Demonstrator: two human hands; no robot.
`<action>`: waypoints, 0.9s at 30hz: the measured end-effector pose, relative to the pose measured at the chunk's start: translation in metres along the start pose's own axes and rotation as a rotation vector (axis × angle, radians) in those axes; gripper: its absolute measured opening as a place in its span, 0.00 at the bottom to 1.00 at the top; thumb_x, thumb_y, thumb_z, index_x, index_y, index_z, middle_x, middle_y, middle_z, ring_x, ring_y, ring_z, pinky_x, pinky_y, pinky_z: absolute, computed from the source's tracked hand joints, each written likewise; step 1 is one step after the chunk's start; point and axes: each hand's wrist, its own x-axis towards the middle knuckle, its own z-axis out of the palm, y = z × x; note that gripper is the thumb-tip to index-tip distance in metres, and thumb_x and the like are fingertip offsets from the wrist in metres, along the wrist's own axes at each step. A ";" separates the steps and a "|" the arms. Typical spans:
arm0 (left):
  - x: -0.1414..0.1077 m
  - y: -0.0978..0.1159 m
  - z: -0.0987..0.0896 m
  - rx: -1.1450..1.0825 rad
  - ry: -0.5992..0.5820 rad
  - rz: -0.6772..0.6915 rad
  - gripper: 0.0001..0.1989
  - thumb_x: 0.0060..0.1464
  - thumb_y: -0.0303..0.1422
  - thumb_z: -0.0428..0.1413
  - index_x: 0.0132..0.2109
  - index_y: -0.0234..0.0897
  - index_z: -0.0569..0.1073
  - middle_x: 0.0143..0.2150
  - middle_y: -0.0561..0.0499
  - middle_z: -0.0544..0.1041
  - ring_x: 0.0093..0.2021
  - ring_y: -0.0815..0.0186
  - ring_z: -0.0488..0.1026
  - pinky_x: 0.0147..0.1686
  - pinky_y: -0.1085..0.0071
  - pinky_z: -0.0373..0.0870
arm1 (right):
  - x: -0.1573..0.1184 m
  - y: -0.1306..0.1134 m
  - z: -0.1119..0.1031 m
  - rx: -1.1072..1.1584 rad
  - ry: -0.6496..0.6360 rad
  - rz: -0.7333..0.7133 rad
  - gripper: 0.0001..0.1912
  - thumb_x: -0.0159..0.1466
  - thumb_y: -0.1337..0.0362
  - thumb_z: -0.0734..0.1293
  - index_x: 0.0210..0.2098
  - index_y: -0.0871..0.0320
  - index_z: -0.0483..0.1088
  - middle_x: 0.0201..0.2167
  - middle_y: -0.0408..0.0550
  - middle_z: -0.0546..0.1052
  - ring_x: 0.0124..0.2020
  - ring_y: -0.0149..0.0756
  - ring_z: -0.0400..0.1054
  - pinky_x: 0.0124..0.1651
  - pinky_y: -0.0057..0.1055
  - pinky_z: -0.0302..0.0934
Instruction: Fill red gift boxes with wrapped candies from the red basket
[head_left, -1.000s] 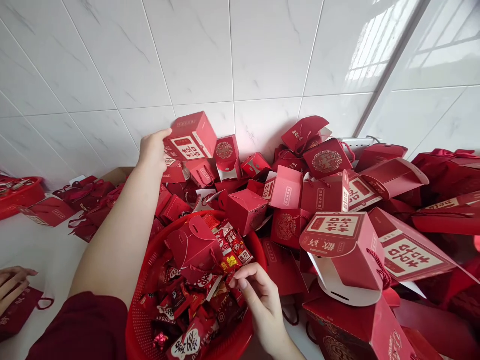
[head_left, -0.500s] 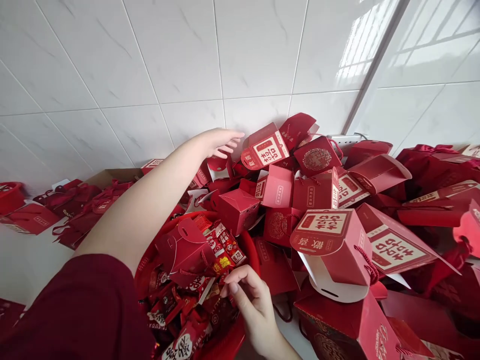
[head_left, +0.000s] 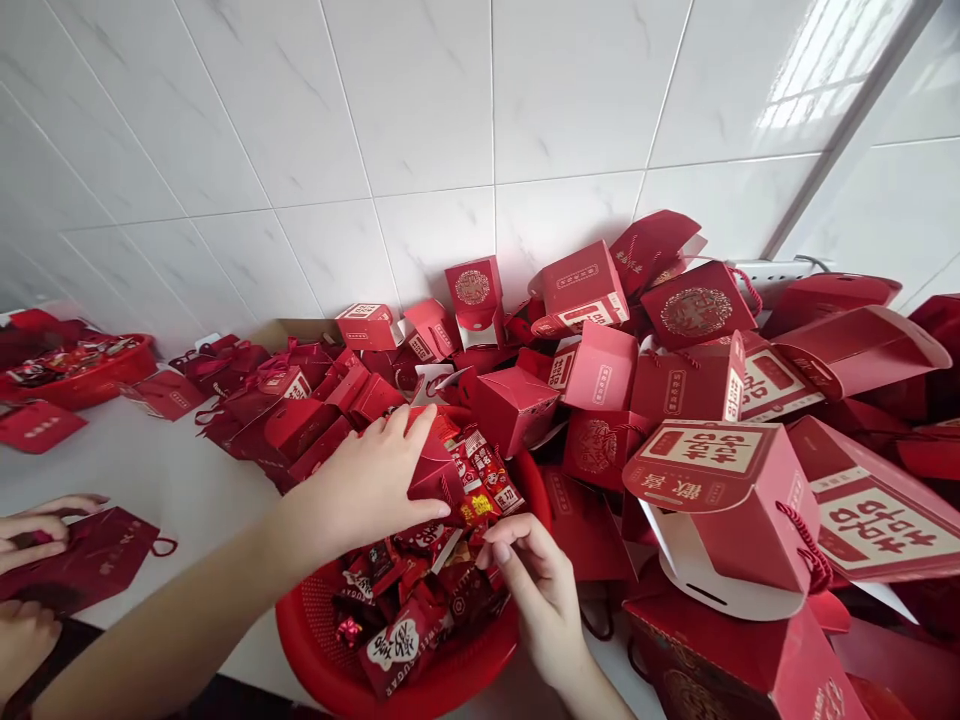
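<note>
My left hand [head_left: 367,480] is over a small red gift box [head_left: 436,472] that lies on wrapped candies in a round red plastic basket [head_left: 304,625]. Its fingers are spread and the thumb apart; much of the box is hidden under it, and I cannot tell whether they touch. At the basket's right side, my right hand [head_left: 540,590] has thumb and fingertips drawn together close to the red candy packets [head_left: 480,475]. Whatever may be between those fingertips is hidden. A white-labelled candy [head_left: 397,640] lies toward the basket's front.
Red gift boxes [head_left: 720,470] are heaped to the right, with more [head_left: 300,430] behind the basket against the tiled wall [head_left: 427,100]. At far left, another person's hands [head_left: 37,540] hold a dark red gift box [head_left: 105,560]. A second candy basket [head_left: 97,385] stands beyond.
My left hand has come back from the boxes by the wall to above the box in the basket. The view has turned left, bringing in another person's hands. My right hand stays by the candies.
</note>
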 end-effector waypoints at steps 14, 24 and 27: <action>0.034 -0.060 -0.043 -0.312 0.085 0.024 0.40 0.55 0.51 0.60 0.73 0.55 0.60 0.72 0.50 0.65 0.70 0.49 0.66 0.68 0.56 0.64 | -0.004 0.005 -0.003 0.003 -0.027 -0.006 0.08 0.74 0.59 0.64 0.42 0.53 0.74 0.31 0.41 0.77 0.33 0.30 0.70 0.38 0.25 0.63; 0.185 -0.120 -0.051 -0.355 0.531 -0.444 0.42 0.48 0.45 0.68 0.68 0.47 0.62 0.65 0.38 0.66 0.51 0.52 0.78 0.44 0.57 0.81 | -0.004 0.004 -0.003 -0.004 -0.034 -0.014 0.08 0.74 0.59 0.65 0.41 0.53 0.73 0.29 0.41 0.77 0.31 0.29 0.70 0.36 0.24 0.62; 0.207 -0.123 -0.022 -0.034 0.394 -0.485 0.44 0.48 0.45 0.67 0.69 0.44 0.60 0.67 0.33 0.60 0.61 0.41 0.71 0.57 0.51 0.74 | -0.004 0.004 -0.003 -0.002 -0.040 -0.006 0.07 0.74 0.59 0.65 0.41 0.53 0.73 0.29 0.41 0.77 0.31 0.29 0.70 0.37 0.24 0.63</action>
